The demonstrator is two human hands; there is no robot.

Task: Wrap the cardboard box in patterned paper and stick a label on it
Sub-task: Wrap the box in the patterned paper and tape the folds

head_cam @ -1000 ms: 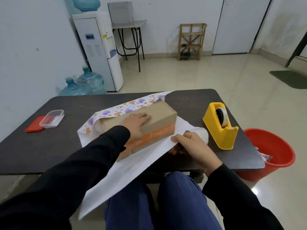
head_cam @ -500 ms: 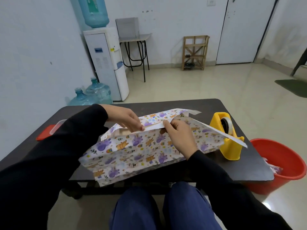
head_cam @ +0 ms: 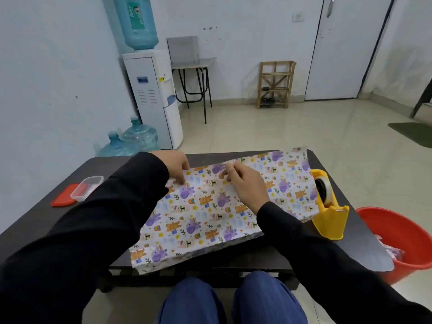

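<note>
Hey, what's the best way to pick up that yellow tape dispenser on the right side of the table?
Probably with the right hand, from above: pinch the yellow tape dispenser across its flat side walls at the tall end around the roll. The patterned paper crowds its left side, and the cutter sits at the near end, so stay clear there.

one head-worn wide-angle view looks forward and down, close over the table.

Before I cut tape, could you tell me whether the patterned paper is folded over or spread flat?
Folded over: patterned paper drapes a box-shaped bulk, printed side up.
</note>
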